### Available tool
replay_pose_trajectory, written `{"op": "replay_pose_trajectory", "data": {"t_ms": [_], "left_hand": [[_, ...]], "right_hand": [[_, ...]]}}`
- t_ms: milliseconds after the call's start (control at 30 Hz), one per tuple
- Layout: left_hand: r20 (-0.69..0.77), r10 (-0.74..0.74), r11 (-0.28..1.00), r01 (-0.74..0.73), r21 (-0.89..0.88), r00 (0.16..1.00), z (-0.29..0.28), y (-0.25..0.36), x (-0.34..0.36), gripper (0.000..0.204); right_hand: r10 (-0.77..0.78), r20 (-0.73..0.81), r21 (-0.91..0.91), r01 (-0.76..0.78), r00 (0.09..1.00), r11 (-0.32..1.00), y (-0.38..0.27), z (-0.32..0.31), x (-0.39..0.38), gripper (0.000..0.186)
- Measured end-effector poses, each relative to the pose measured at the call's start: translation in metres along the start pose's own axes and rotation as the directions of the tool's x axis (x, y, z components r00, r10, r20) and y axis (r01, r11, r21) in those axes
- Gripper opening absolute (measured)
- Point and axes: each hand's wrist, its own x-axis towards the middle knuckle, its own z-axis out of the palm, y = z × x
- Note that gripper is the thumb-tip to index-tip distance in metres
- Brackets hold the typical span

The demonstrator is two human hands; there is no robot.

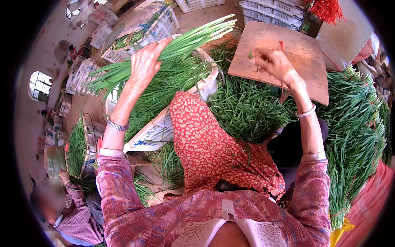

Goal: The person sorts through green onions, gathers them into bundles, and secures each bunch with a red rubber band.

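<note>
My left hand (145, 61) is wrapped round a bunch of garlic chives (193, 37), raised above a white plastic crate (207, 84) of loose chives. The pale stem ends point to the upper right and the green leaves trail to the left. My right hand (275, 64) hovers over a wooden board (263, 39) with its fingers curled together. A small scrap of green shows at those fingertips; what else they hold, if anything, is too blurred to make out. Loose cut leaves (251, 107) lie heaped between the crate and the board.
Tied chive bundles (349, 123) are stacked on my right. Red ties (327, 10) hang beyond the board, near stacked white crates (271, 14). Another filled crate (164, 26) stands at the upper left. A co-worker (76, 210) sits at the lower left.
</note>
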Motion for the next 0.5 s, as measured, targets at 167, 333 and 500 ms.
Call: {"op": "replay_pose_trajectory", "data": {"t_ms": [167, 333, 500], "left_hand": [[-0.027, 0.024, 0.993, -0.021, 0.115, 0.999, 0.013, 0.010, 0.003, 0.082], [-0.050, 0.091, 0.988, -0.084, 0.131, 0.995, 0.013, 0.027, 0.011, 0.086], [-0.047, 0.091, 0.987, -0.083, 0.139, 0.995, 0.014, 0.025, 0.010, 0.088]], "right_hand": [[0.034, -0.027, -0.110, -0.037, 0.999, 0.993, -0.028, 0.014, 0.008, 0.046], [0.183, -0.031, 0.151, -0.177, 0.983, 0.973, -0.046, 0.045, 0.034, 0.070], [0.218, -0.016, 0.407, -0.192, 0.976, 0.893, -0.020, 0.060, 0.035, 0.046]]}}
